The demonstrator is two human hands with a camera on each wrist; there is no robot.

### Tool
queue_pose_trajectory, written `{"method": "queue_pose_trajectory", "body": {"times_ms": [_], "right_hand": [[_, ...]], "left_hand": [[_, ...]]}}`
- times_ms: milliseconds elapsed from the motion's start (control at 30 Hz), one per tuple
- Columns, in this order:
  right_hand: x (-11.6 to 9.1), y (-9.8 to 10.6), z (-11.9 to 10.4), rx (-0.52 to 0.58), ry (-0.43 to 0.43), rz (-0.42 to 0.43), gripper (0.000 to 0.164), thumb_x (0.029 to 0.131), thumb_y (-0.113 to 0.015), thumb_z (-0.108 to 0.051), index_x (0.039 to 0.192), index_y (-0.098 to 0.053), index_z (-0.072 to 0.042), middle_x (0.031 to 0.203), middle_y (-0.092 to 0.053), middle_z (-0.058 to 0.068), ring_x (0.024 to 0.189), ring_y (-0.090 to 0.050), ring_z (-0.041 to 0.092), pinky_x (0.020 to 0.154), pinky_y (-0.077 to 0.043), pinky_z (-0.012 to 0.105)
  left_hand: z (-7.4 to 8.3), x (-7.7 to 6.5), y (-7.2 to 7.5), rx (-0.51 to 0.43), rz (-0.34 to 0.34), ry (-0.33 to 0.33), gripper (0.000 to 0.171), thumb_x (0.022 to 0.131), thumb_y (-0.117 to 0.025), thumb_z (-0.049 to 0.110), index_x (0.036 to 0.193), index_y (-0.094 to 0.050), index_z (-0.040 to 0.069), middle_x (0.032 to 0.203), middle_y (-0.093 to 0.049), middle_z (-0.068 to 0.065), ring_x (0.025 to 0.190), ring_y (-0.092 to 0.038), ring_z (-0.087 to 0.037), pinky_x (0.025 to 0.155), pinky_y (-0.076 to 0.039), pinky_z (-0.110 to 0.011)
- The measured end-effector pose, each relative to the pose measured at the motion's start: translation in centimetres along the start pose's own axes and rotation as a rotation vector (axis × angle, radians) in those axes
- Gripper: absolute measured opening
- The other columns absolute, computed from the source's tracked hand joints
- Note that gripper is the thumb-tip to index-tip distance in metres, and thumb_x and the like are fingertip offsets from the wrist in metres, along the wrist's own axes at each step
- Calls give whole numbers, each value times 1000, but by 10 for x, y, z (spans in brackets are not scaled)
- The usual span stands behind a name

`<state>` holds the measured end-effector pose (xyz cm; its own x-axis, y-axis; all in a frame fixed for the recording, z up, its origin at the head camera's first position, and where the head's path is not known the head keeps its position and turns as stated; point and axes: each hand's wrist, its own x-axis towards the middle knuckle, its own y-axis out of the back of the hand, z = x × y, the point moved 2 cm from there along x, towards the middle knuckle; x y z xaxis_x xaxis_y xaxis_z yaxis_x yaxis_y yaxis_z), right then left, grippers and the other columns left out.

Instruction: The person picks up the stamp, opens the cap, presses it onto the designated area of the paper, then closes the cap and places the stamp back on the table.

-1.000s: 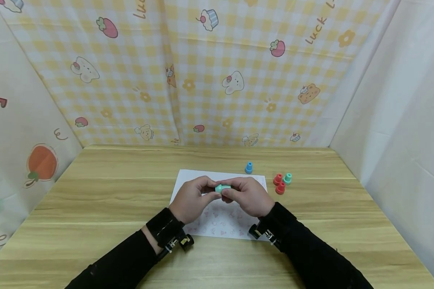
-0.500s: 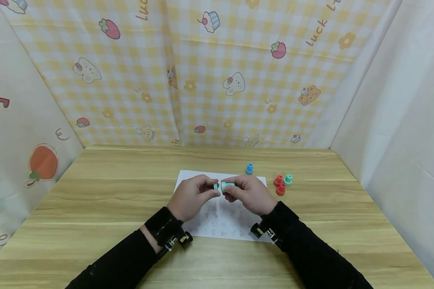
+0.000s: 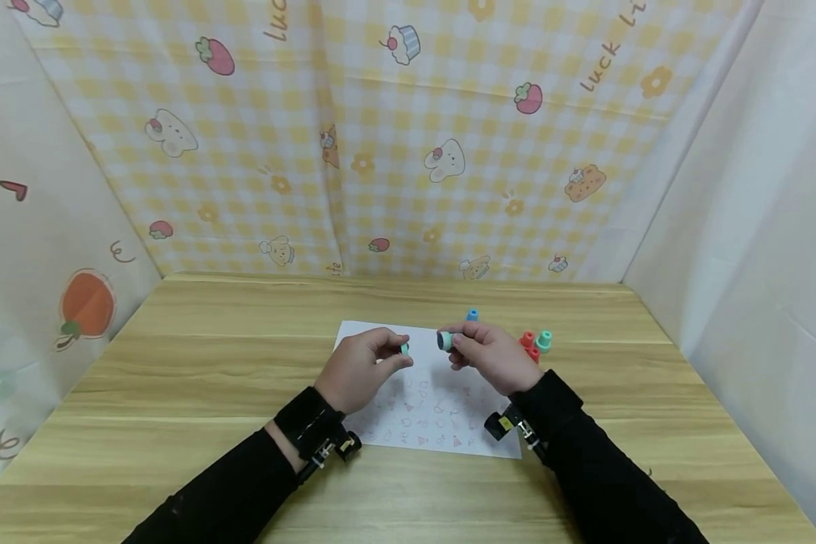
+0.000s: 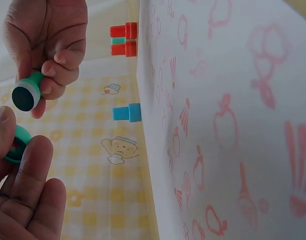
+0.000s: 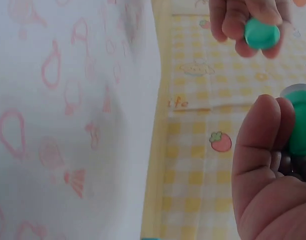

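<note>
Between the thumb and fingers of my left hand [image 3: 360, 369] is a small green cap [image 4: 18, 145], its hollow side showing in the left wrist view. My right hand [image 3: 493, 355] grips a green stamp [image 4: 28, 94] by its narrow end, the dark round stamping face uncovered and turned toward the left hand. Both hands hover over a white sheet of paper [image 3: 428, 423] that carries rows of pale red stamped prints, among them fruit and shuttlecock-like shapes. A gap separates the cap from the stamp.
A blue stamp [image 3: 473, 314] stands by the paper's far edge, partly behind the right hand. Right of the paper are two red stamps [image 3: 527, 338] and another green stamp [image 3: 544, 340]. A patterned cloth [image 3: 394, 151] rises behind the wooden table [image 3: 211, 393].
The green cap came off the stamp. My right hand then moved right with the stamp, widening the gap, while my left hand stayed nearly in place with the cap.
</note>
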<state>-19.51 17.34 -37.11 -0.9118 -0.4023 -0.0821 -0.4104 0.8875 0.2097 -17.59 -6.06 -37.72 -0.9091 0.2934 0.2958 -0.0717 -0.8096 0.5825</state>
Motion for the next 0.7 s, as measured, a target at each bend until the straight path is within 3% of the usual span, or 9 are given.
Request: {"method": "queue_pose_trajectory", "body": {"times_ms": [200, 333, 467, 600, 700], "right_hand": [[-3, 10, 0, 3, 27, 1, 29, 111, -45, -4, 133, -55, 14, 107, -62, 5, 91, -61, 16, 85, -57, 25], [-6, 21, -1, -78, 42, 36, 26, 108, -50, 0, 129, -56, 13, 108, -66, 10, 92, -64, 15, 84, -58, 25], [-8, 35, -6, -263, 55, 69, 24, 107, -54, -2, 127, -63, 7, 118, -68, 22, 96, -67, 23, 87, -59, 35], [-11, 46, -11, -491, 25, 94, 17, 106, -58, -6, 119, -70, -5, 128, -70, 17, 99, -68, 27, 88, -58, 39], [-12, 51, -12, -612, -16, 98, 16, 106, -60, -6, 119, -69, -7, 118, -72, 12, 96, -64, 22, 85, -55, 34]], "left_hand": [[-1, 0, -3, 3, 1, 12, 19, 92, -82, 19, 110, -78, 13, 97, -80, 4, 92, -75, -12, 86, -60, -35], [-3, 0, -4, 12, -2, 23, 16, 93, -82, 19, 107, -78, 14, 99, -81, 3, 92, -75, -12, 84, -60, -33], [-4, 1, -4, 17, -6, 25, 17, 93, -81, 20, 108, -77, 14, 99, -81, 3, 92, -75, -12, 82, -59, -30], [-3, 1, -2, 9, -10, 18, 19, 93, -81, 20, 110, -77, 12, 98, -81, 3, 92, -76, -13, 82, -59, -30], [-3, 1, -1, 6, -14, 16, 20, 93, -82, 20, 110, -77, 12, 99, -81, 3, 92, -76, -12, 83, -59, -31]]}}
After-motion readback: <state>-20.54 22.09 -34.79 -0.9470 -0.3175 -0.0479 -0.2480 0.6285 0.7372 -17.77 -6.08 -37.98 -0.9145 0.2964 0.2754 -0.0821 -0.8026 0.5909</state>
